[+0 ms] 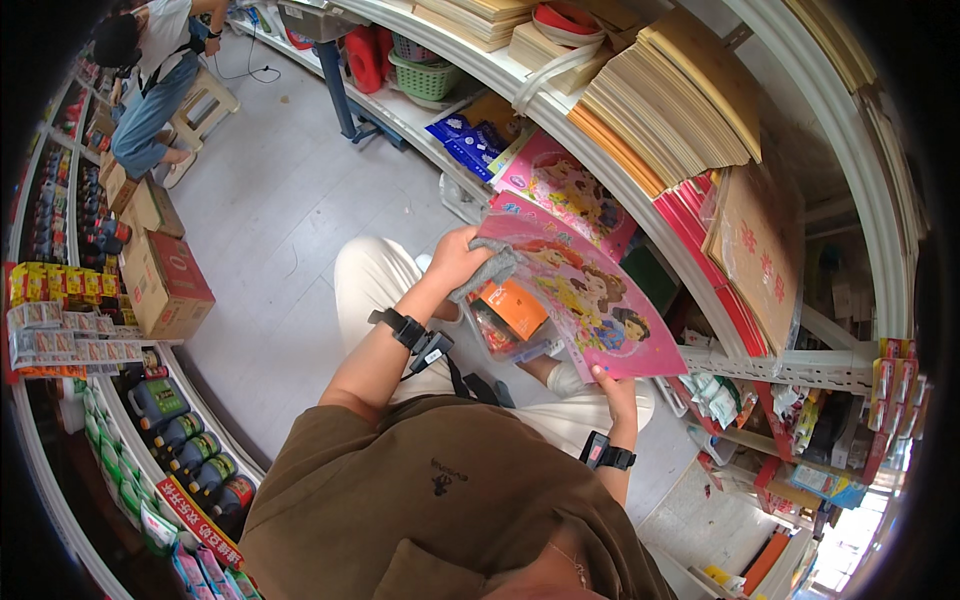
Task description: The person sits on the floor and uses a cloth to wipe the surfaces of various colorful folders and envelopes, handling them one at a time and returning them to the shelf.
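Note:
A pink picture book (600,300) with cartoon princesses on its cover is held tilted over my lap. My right hand (616,396) grips its near lower edge, thumb on the cover. At the far left corner of the book, my left hand (458,258) is closed around a grey cloth (492,266); whether its fingers also pinch the book is hidden. Below the book, a clear plastic bin (530,347) holds an orange box (514,309) and other small packets. Another pink picture book (565,185) lies on the shelf just beyond.
Stacked brown envelopes (670,95) fill the shelf above at the right. A green basket (425,78) and blue packets (470,140) sit on the lower shelf. Cardboard boxes (165,280) and dark bottles (190,440) line the left. At the far left, another person (160,90) sits by a stool (205,105).

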`<state>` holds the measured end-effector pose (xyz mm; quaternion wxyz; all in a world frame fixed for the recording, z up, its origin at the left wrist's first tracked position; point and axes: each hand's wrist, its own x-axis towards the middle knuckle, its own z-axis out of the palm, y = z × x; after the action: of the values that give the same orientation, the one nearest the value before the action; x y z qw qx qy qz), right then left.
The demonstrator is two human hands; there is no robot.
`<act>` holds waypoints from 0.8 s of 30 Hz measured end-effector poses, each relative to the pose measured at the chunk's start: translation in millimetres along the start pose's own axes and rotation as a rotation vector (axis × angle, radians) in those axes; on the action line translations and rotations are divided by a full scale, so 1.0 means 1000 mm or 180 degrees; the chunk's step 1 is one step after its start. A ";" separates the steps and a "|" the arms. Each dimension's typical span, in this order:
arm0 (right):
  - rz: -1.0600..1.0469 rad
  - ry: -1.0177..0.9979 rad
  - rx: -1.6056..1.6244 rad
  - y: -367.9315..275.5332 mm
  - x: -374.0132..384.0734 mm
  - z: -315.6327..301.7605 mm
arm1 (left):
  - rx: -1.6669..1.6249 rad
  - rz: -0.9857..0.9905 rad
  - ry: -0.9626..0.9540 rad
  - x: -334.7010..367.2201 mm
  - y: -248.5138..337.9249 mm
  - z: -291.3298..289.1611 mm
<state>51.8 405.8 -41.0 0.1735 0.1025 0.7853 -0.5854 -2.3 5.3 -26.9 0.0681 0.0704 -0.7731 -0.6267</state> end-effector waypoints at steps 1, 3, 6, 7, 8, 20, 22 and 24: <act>-0.0074 0.0007 -0.0002 0.002 0.000 0.001 | -0.0041 0.0025 0.0051 0.000 -0.001 0.001; -0.0077 -0.0080 0.0046 0.004 0.002 0.002 | -0.0062 0.0012 0.0066 0.000 0.000 0.000; -0.0003 -0.0153 0.0053 0.002 0.002 0.004 | -0.0033 -0.0062 -0.0005 0.000 0.001 -0.001; 0.0037 -0.0166 0.0042 0.000 0.001 0.005 | -0.0042 -0.0056 -0.0004 0.000 0.001 -0.002; 0.0016 -0.0174 0.0000 0.001 0.002 0.005 | -0.0050 -0.0051 -0.0004 0.000 0.001 -0.002; -0.0362 0.0121 0.0211 0.000 0.011 0.011 | -0.0134 -0.0198 0.0159 0.005 -0.013 0.004; -0.0690 0.0207 0.0060 -0.004 0.010 0.015 | 0.0087 -0.0162 0.0479 0.004 -0.015 0.004; -0.0753 0.0133 0.0190 -0.003 0.009 0.018 | 0.0286 0.0014 0.0867 0.005 -0.015 0.005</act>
<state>45.7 387.1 -46.6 0.0838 0.0265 0.7776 -0.6225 -7.7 6.1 -43.0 0.1705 0.1562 -0.7841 -0.5759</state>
